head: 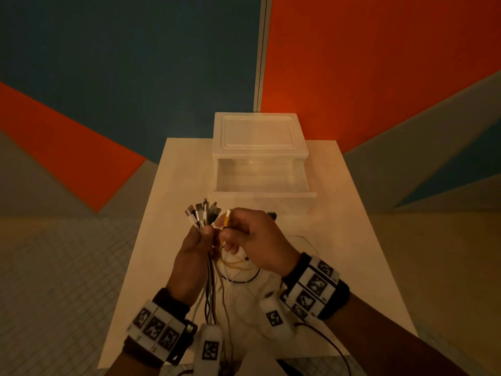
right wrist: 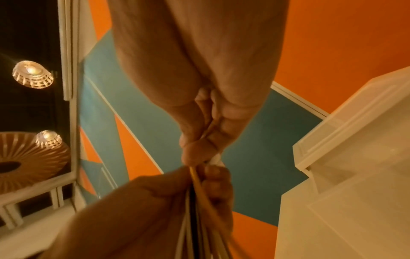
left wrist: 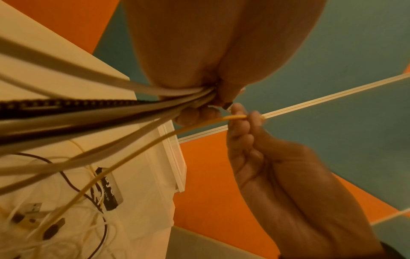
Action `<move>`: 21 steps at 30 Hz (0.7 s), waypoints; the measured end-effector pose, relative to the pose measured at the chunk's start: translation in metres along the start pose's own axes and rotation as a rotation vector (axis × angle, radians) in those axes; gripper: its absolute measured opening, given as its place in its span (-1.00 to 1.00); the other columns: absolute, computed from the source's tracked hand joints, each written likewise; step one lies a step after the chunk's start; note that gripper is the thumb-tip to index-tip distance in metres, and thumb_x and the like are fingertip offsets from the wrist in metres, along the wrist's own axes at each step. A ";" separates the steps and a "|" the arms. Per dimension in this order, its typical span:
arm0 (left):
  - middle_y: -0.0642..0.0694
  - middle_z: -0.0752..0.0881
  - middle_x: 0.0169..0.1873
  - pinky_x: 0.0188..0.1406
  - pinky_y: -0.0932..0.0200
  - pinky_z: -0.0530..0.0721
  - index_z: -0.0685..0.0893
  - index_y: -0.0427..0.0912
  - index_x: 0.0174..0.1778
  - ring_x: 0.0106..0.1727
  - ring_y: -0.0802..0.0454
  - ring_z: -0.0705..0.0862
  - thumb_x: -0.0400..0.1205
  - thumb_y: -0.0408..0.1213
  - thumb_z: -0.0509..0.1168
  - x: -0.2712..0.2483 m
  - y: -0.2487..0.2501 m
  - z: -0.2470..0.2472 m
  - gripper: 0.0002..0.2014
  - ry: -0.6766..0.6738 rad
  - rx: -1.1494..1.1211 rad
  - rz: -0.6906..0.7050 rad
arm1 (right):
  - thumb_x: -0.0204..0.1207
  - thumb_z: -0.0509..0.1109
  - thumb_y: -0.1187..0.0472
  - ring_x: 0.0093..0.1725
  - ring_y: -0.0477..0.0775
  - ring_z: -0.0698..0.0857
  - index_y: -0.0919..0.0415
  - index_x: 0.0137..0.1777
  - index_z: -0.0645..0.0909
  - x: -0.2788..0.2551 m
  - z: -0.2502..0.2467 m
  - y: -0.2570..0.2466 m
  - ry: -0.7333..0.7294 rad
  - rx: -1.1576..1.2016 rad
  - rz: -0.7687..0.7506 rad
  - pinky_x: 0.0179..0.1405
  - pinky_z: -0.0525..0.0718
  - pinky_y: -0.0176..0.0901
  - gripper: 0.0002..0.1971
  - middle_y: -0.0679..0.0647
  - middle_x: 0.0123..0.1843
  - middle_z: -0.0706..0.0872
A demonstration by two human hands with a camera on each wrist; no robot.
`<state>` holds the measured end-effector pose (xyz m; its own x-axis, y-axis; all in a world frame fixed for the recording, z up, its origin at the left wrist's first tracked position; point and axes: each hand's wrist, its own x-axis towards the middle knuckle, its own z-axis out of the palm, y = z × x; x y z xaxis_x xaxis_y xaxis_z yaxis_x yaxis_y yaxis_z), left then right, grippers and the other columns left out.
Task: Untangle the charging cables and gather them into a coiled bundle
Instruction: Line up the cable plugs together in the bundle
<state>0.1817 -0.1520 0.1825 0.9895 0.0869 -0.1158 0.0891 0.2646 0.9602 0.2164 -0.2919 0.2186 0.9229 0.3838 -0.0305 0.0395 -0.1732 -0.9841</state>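
Left hand [head: 193, 246]: grips the cables [head: 202, 214].
Right hand [head: 256, 234]: pinches the yellow cable [head: 226, 219].
Risk: tugging could tighten table [head: 360, 240] tangle.

The left hand [head: 196, 248] holds a bunch of cables [head: 202, 214] with their plugs sticking up; the right hand [head: 253, 237] pinches a yellow cable [head: 227, 219] just beside them; more cords hang down onto the white table [head: 352, 213]; a clear plastic box [head: 260, 158] sits behind.
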 end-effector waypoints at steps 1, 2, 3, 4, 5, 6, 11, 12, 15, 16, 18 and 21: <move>-0.04 0.66 -0.36 -0.32 0.22 0.59 0.62 -0.18 0.13 -0.35 0.13 0.60 0.77 -0.27 0.04 -0.002 0.001 0.002 -0.76 -0.010 -0.003 0.007 | 0.56 0.40 0.41 -0.34 0.11 0.73 0.33 0.12 0.59 0.001 0.005 -0.001 0.016 0.013 0.022 -0.35 0.72 -0.11 -0.84 0.14 -0.27 0.75; -0.05 0.69 -0.35 -0.31 0.25 0.62 0.62 -0.19 0.16 -0.34 0.14 0.64 0.78 -0.31 0.01 -0.002 0.002 0.003 -0.74 -0.012 -0.008 0.005 | 0.54 0.44 0.40 -0.37 0.10 0.73 0.31 0.11 0.54 0.002 0.008 -0.001 0.039 0.023 0.032 -0.40 0.71 -0.13 -0.81 0.06 -0.30 0.75; -0.07 0.69 -0.34 -0.30 0.27 0.64 0.61 -0.21 0.18 -0.34 0.15 0.65 0.79 -0.33 0.00 -0.003 0.002 0.003 -0.73 -0.008 -0.005 0.001 | 0.52 0.48 0.38 -0.40 0.08 0.72 0.28 0.08 0.51 0.003 0.010 -0.002 0.067 0.025 0.031 -0.44 0.69 -0.17 -0.77 0.00 -0.32 0.75; -0.11 0.69 -0.32 -0.27 0.25 0.65 0.61 -0.25 0.20 -0.33 0.12 0.65 0.79 -0.33 0.00 -0.003 0.002 0.003 -0.72 -0.006 0.000 -0.005 | 0.50 0.50 0.36 -0.42 0.08 0.72 0.25 0.06 0.49 0.003 0.011 -0.004 0.095 0.020 0.018 -0.46 0.69 -0.19 -0.75 -0.02 -0.32 0.76; -0.18 0.67 -0.30 -0.24 0.20 0.67 0.60 -0.29 0.22 -0.32 0.06 0.65 0.79 -0.31 0.00 -0.004 0.002 0.003 -0.71 -0.012 -0.004 -0.015 | 0.49 0.52 0.34 -0.45 0.12 0.72 0.22 0.04 0.48 0.004 0.011 -0.007 0.124 0.002 -0.003 -0.49 0.69 -0.18 -0.74 -0.03 -0.30 0.76; -0.25 0.65 -0.29 -0.22 0.13 0.67 0.59 -0.34 0.24 -0.31 -0.01 0.64 0.79 -0.28 0.01 -0.005 0.001 0.002 -0.69 -0.024 -0.011 -0.032 | 0.49 0.51 0.34 -0.47 0.17 0.72 0.21 0.02 0.49 0.004 0.010 -0.009 0.144 -0.013 -0.025 -0.53 0.68 -0.17 -0.75 -0.03 -0.29 0.76; -0.13 0.46 -0.39 -0.28 0.11 0.57 0.55 -0.32 0.05 -0.39 0.05 0.46 0.78 -0.23 0.02 -0.007 -0.002 0.003 -0.73 -0.065 -0.057 -0.087 | 0.41 0.57 0.26 -0.29 -0.03 0.72 0.11 -0.03 0.57 0.005 0.011 -0.006 0.239 -0.151 -0.087 -0.32 0.68 -0.28 -0.76 -0.08 -0.25 0.73; -0.08 0.41 -0.40 -0.30 0.12 0.52 0.53 -0.29 -0.02 -0.40 0.07 0.41 0.76 -0.21 0.03 -0.007 -0.003 0.004 -0.75 -0.077 -0.052 -0.073 | 0.38 0.60 0.22 -0.24 -0.05 0.69 0.10 -0.02 0.57 0.007 0.010 -0.003 0.271 -0.178 -0.077 -0.23 0.68 -0.22 -0.72 -0.03 -0.22 0.70; 0.02 0.38 -0.45 -0.35 0.16 0.48 0.49 -0.30 -0.08 -0.44 0.10 0.35 0.70 -0.18 0.08 -0.006 -0.004 0.004 -0.76 -0.083 -0.051 -0.042 | 0.34 0.63 0.05 -0.13 -0.01 0.69 0.11 0.09 0.48 0.013 0.009 0.008 0.290 -0.134 0.073 -0.11 0.70 -0.10 -0.55 0.01 -0.11 0.67; 0.02 0.38 -0.46 -0.37 0.17 0.47 0.51 -0.30 -0.06 -0.45 0.11 0.34 0.70 -0.19 0.09 -0.004 -0.003 0.003 -0.77 -0.067 -0.077 -0.043 | 0.39 0.59 -0.01 -0.09 0.01 0.72 0.12 0.11 0.46 0.014 0.010 0.013 0.243 -0.090 0.112 -0.06 0.71 -0.05 -0.55 0.01 -0.06 0.69; 0.00 0.39 -0.46 -0.42 0.20 0.45 0.53 -0.28 -0.02 -0.47 0.12 0.34 0.70 -0.20 0.10 -0.001 0.000 0.000 -0.79 -0.033 -0.143 -0.030 | 0.55 0.44 -0.04 -0.01 0.06 0.74 0.15 0.13 0.46 0.009 0.012 0.027 0.060 -0.049 0.123 0.04 0.71 0.08 -0.66 0.04 0.01 0.71; -0.01 0.35 -0.42 -0.48 0.23 0.34 0.49 -0.21 -0.09 -0.47 0.14 0.28 0.77 -0.20 0.09 0.007 0.006 -0.012 -0.80 -0.018 -0.210 -0.007 | 0.65 0.30 -0.02 -0.11 0.00 0.74 0.07 0.06 0.56 -0.007 0.014 0.055 -0.233 -0.074 0.107 0.01 0.71 0.04 -0.82 0.02 -0.10 0.74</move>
<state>0.1879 -0.1378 0.1846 0.9910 0.0675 -0.1155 0.0718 0.4597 0.8851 0.2070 -0.2916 0.1623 0.8107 0.5567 -0.1811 -0.0173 -0.2865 -0.9579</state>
